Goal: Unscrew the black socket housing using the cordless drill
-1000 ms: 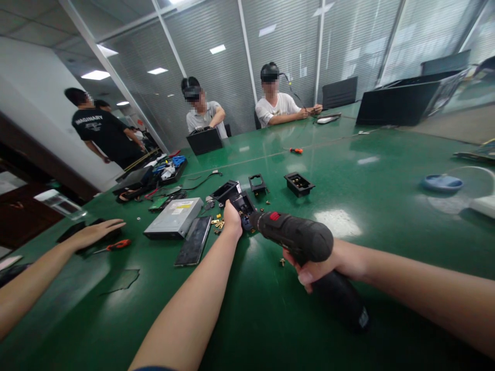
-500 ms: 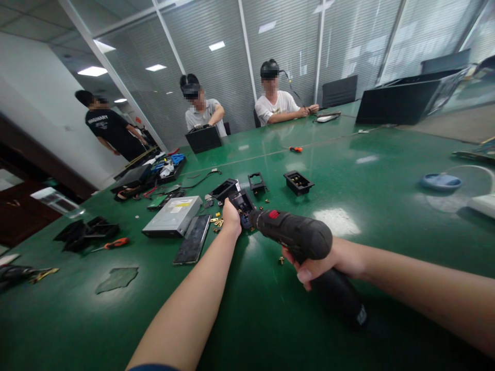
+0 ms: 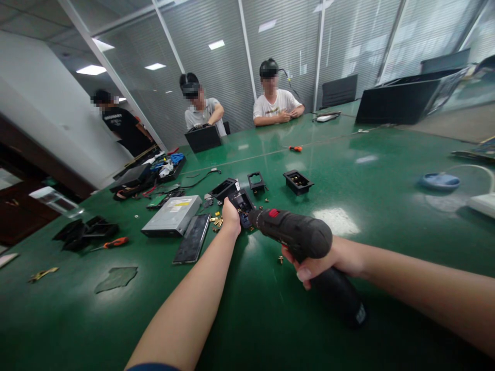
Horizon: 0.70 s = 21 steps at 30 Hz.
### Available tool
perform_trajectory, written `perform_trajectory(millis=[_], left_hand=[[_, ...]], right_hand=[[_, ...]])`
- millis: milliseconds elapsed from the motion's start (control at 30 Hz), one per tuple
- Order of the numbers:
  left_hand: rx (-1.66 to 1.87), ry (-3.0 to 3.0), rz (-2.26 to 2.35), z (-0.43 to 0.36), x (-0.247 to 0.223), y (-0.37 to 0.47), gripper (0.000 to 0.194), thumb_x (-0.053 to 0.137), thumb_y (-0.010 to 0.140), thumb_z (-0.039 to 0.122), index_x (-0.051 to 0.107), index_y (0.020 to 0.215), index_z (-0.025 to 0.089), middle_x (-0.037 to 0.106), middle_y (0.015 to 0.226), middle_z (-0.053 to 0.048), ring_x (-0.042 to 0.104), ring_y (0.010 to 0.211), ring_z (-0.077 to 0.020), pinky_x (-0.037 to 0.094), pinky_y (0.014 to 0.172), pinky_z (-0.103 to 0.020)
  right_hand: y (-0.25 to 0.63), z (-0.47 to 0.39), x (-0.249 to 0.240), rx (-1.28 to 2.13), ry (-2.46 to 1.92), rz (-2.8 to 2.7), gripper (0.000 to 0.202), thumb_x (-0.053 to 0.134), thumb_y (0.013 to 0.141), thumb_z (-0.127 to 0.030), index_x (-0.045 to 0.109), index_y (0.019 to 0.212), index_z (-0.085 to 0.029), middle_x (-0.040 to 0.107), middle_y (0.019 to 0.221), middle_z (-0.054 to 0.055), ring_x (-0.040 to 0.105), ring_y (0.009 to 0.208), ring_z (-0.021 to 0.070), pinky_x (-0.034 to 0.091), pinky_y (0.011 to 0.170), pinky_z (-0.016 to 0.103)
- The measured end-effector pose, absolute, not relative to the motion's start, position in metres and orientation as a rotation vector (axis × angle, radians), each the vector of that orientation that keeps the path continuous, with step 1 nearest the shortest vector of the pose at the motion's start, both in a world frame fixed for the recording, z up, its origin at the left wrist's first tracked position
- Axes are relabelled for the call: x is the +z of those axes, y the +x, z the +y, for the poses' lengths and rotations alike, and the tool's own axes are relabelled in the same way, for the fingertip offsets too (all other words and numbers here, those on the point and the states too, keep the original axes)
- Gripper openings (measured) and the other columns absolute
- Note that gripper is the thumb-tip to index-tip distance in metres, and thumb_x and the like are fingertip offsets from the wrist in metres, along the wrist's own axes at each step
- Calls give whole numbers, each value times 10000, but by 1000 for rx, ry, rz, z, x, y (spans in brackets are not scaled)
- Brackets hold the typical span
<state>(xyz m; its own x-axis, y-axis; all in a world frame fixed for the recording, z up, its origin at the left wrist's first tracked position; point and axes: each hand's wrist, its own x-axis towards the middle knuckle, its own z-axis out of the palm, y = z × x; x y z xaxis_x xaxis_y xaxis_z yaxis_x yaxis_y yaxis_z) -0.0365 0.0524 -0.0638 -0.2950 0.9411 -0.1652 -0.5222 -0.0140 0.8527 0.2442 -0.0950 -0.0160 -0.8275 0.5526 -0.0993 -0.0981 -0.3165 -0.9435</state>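
My right hand (image 3: 313,265) is wrapped round the grip of a black cordless drill (image 3: 294,232) with a red switch on top. Its chuck points left and away, up against a dark plastic housing (image 3: 244,203). My left hand (image 3: 231,215) is closed on that housing's near left side; the drill's tip is hidden in or behind it. Small brass parts (image 3: 216,221) lie just left of my left hand. Beyond the housing are a black open box (image 3: 224,189), a black frame (image 3: 257,182) and a black socket box (image 3: 297,182) with brass pieces inside.
Left of my hands lie a silver optical drive (image 3: 172,216) and a dark phone-like slab (image 3: 192,238). An orange screwdriver (image 3: 116,242) is further left. Two people sit across the green table (image 3: 270,335); a black case (image 3: 398,100) stands far right.
My hands and the drill hold nearly still. At far left, a dark tool has left the view. The seated person on the right has drawn their hands together; the standing person has shifted right.
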Motion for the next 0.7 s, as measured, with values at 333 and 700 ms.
perform_trajectory(millis=[333, 700], left_hand=[[1576, 544, 1182, 42, -47, -27, 424, 470, 1167, 440, 747, 918, 236, 790, 774, -75, 913, 899, -310, 766, 878, -422], [1574, 504, 1149, 43, -45, -24, 435, 492, 1167, 441, 757, 899, 225, 774, 768, -92, 924, 950, -333, 759, 931, -436]], right_hand=[[245, -91, -21, 2221, -547, -1507, 579, 1188, 652, -416, 726, 917, -188, 734, 746, -39, 713, 628, 149, 653, 635, 302], [244, -99, -3, 2202, -627, -1500, 585, 1182, 650, -426, 711, 911, -196, 733, 770, -43, 743, 659, 166, 653, 655, 312]])
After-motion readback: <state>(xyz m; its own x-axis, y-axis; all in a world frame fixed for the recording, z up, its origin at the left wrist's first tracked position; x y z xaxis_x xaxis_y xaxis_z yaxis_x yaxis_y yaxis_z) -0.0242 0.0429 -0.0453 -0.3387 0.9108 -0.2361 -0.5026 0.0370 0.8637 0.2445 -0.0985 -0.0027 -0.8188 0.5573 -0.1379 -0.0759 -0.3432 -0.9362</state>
